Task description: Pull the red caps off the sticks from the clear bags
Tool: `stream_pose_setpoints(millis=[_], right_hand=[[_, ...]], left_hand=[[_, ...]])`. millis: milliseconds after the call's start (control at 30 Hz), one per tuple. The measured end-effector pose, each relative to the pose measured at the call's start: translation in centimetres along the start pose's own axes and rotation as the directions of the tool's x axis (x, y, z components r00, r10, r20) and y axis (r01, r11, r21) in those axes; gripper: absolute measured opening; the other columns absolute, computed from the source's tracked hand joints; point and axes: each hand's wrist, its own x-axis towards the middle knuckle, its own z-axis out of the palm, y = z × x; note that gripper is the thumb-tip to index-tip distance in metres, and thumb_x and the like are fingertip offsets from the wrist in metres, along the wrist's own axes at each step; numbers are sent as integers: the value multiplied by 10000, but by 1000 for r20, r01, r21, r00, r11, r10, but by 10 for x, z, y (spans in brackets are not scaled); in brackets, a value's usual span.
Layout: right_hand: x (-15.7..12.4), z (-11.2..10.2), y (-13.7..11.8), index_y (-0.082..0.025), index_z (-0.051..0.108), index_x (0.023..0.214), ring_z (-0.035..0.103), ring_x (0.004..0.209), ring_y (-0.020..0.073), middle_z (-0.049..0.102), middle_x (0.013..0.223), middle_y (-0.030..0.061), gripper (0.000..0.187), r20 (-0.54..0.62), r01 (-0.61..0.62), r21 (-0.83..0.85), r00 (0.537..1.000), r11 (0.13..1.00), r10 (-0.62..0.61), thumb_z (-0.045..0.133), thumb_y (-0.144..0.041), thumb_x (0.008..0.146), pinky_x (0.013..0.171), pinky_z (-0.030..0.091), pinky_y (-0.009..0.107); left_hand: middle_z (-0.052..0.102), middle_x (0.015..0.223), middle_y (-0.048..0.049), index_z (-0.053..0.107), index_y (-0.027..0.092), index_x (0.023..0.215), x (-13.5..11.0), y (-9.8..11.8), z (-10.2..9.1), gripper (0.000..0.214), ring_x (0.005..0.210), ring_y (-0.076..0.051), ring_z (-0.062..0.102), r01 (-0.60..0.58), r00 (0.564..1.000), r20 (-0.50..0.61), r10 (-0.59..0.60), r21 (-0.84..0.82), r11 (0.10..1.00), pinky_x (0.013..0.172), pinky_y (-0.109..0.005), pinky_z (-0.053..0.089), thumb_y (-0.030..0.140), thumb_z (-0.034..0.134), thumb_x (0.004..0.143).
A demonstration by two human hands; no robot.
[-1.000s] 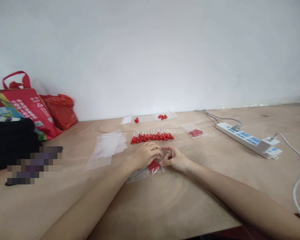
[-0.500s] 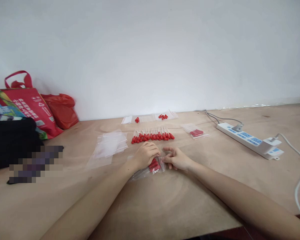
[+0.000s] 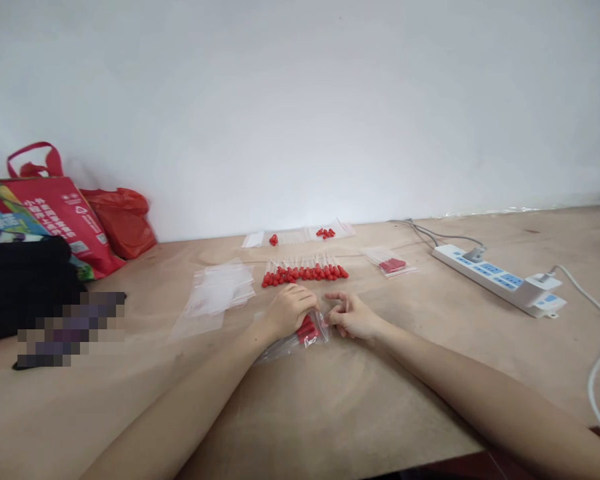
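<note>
A clear zip bag lies at the table's near middle, with red-bulbed pieces inside that look like droppers. My left hand is over the bag's upper part, its fingers curled down and closed on the plastic. At the bag's right edge, my right hand pinches the plastic between thumb and fingers, while its index finger points left. Just beyond both hands lies a row of droppers with red bulbs toward me and thin clear stems pointing away. My left palm hides part of the bag.
Flat empty zip bags are stacked to the left. A filled bag lies to the right, and more red-bulbed droppers are near the wall. A power strip with cables is at right; shopping bags and black cloth at left.
Both hands keep nearly the same place on the bag. My right hand's fingers have shifted very slightly; the whole view has moved a little.
</note>
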Motion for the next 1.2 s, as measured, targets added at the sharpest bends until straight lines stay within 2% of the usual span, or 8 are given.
stream_pose_setpoints(millis=[233,433,600,700,867,933,1033,1200], right_hand=[[0,0,-1,-100,344,1143,374,265,46,477,402,-128,552,-12,11,-17,1000,1000,-11,454,-24,607,286,199,152],[2,0,4,-166,375,993,356,265,42,457,409,-139,424,-30,45,-7,999,999,-45,450,-41,595,282,200,141],[5,1,15,-186,427,872,351,306,36,440,455,-124,271,31,217,-27,976,976,-217,432,-69,628,322,264,139],[5,0,20,-173,527,872,433,412,46,523,569,-60,237,79,379,-166,925,910,-371,415,-91,679,416,357,161],[6,-5,22,-206,598,1011,524,630,101,612,866,37,332,121,614,-544,732,572,-670,459,-119,722,582,417,222],[9,-7,22,-230,607,1019,541,725,129,615,942,51,305,160,630,-659,652,411,-742,451,-161,766,645,414,248],[15,-11,20,-241,634,964,537,772,145,636,943,48,288,253,582,-795,573,169,-780,388,-183,826,660,381,262],[19,-17,20,-209,632,886,498,680,127,655,875,40,290,452,519,-837,480,-171,-752,344,-191,868,574,302,271]], left_hand=[[642,795,-19,581,176,733,-1,0,-2,249,770,-138,545,5,1000,7,-5,19,1000,733,-282,370,37,375,740],[634,830,-19,574,174,740,0,-1,-2,271,774,-147,526,-18,999,-45,20,49,999,730,-281,381,0,368,704],[605,780,-27,556,163,764,-1,0,-4,275,723,-135,526,49,999,-11,-49,10,999,672,-246,409,-8,352,692],[607,782,-11,550,174,794,-2,2,-8,279,726,-128,538,104,995,3,-104,-2,995,664,-236,415,-4,358,697],[604,782,-2,537,182,803,-1,5,-12,220,702,-113,553,175,982,-51,-180,-88,981,647,-225,432,67,350,785],[601,770,-4,532,176,800,-1,5,-11,215,693,-107,556,178,979,-81,-189,-128,976,641,-218,440,88,336,807],[613,790,-2,544,179,835,-2,1,-11,223,703,-108,564,166,984,-43,-171,-92,982,643,-218,441,88,342,809],[647,939,-26,569,176,945,-2,-10,-12,197,853,-129,571,-84,996,19,84,-25,996,767,-246,429,153,400,849]])
